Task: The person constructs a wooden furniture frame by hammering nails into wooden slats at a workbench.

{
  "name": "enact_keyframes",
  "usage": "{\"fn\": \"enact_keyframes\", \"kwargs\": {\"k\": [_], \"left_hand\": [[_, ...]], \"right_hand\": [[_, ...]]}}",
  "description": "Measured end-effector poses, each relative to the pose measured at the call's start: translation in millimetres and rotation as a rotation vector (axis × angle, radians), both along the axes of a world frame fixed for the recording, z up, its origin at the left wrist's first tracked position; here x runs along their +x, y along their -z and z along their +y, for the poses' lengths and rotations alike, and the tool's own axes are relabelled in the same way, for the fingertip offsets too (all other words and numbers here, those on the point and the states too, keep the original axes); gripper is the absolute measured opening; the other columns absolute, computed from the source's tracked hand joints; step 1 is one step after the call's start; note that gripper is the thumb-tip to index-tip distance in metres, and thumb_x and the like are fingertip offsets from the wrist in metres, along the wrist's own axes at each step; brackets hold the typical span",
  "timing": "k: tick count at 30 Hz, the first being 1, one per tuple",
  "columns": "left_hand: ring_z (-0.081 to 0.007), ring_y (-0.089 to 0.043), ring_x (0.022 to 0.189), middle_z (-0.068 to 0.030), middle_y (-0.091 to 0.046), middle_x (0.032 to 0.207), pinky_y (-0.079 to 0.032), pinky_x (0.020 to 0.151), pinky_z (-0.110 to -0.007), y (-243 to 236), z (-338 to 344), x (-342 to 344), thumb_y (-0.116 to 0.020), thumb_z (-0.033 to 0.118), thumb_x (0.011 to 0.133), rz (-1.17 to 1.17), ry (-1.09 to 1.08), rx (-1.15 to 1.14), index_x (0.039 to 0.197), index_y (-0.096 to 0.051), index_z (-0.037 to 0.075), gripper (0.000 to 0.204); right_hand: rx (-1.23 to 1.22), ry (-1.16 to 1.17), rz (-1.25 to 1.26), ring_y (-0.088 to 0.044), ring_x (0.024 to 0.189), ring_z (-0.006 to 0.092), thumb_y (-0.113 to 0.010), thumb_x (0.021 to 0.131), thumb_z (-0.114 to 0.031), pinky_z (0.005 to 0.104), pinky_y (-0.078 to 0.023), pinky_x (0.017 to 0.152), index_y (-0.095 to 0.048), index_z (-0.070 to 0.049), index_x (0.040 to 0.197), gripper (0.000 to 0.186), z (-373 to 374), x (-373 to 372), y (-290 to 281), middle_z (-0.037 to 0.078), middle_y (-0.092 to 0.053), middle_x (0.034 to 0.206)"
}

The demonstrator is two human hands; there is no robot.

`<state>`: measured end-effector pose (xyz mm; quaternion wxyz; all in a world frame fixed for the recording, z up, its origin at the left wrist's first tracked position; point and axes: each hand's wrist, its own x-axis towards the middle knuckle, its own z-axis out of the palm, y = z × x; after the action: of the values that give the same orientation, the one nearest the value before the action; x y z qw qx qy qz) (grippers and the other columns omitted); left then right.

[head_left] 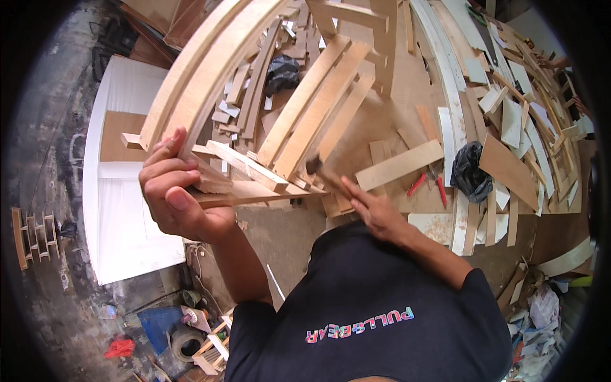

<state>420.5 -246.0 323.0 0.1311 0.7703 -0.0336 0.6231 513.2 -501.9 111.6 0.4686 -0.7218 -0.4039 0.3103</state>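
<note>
two hands are busy on one wooden frame (254, 127); the left hand (175, 194) is clamped shut around its near end, thumb on top and fingers curled about the thin slats, holding the frame lifted and tilted over the near edge of the workbench (407, 83); the right hand (375, 210) is closed around the handle of a hammer (316, 167), whose dark head sits right beside the short crosspiece (245, 167) at the frame's near end; that crosspiece already lies across the long curved rails, so it looks to me as though the frame is mostly put together and this joint is what remains, though i cannot see any nails; a loose plank (400, 164) lies just past the hammer; red-handled pliers (429, 184) and a black plastic bag (470, 170) rest further toward the right side of the bench, among offcuts and white strips; a white board (127, 223) stands off its left edge.
</note>
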Motion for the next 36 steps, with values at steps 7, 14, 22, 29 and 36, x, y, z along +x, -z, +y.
{"fn": "enact_keyframes", "kwargs": {"k": [7,14,22,29,36], "left_hand": [[-0.0356,-0.072,0.09,-0.0141,-0.056,0.074,-0.055,0.096,-0.052,-3,-3,2,-0.038,0.026,0.102,0.015,-0.025,-0.012,0.076,-0.051,0.002,0.038],[-0.0351,-0.072,0.09,-0.014,-0.056,0.074,-0.055,0.094,-0.051,-1,-4,0,-0.039,0.026,0.101,0.007,-0.032,-0.009,0.075,-0.051,0.002,0.037],[-0.0388,-0.071,0.084,-0.0147,-0.051,0.07,-0.062,0.092,-0.054,-3,-6,-1,-0.035,0.025,0.098,0.001,-0.092,0.005,0.072,-0.049,0.001,0.038],[-0.0363,-0.07,0.081,-0.0138,-0.05,0.069,-0.063,0.089,-0.052,-1,-8,-1,-0.035,0.025,0.099,-0.049,-0.099,-0.034,0.071,-0.048,0.002,0.038],[-0.0346,-0.071,0.088,-0.0145,-0.056,0.076,-0.055,0.093,-0.051,0,-3,-1,-0.039,0.025,0.101,-0.027,0.019,-0.043,0.076,-0.05,0.002,0.036]], "right_hand": [[0.043,-0.027,-0.057,-0.066,0.073,0.0465,-0.056,0.107,-0.024,0.0523,-0.05,0.071,-0.041,-0.029,0.161,0.056,2,6,12,0.028,-0.066,0.086],[-0.018,0.018,0.068,-0.067,0.075,0.0466,-0.058,0.107,-0.023,0.0528,-0.049,0.07,-0.041,-0.029,0.161,0.057,2,4,-27,0.031,-0.065,0.084],[0.023,0.073,0.063,-0.066,0.077,0.0492,-0.057,0.107,-0.022,0.0544,-0.05,0.072,-0.041,-0.026,0.161,0.056,4,10,-58,0.031,-0.067,0.087],[-0.033,0.032,0.018,-0.067,0.08,0.0496,-0.057,0.106,-0.021,0.0547,-0.051,0.073,-0.04,-0.027,0.161,0.058,-1,-4,-9,0.031,-0.068,0.09],[-0.016,-0.065,-0.093,-0.068,0.084,0.0498,-0.057,0.106,-0.02,0.0545,-0.052,0.075,-0.04,-0.025,0.161,0.057,-8,-17,20,0.03,-0.069,0.093]]}}
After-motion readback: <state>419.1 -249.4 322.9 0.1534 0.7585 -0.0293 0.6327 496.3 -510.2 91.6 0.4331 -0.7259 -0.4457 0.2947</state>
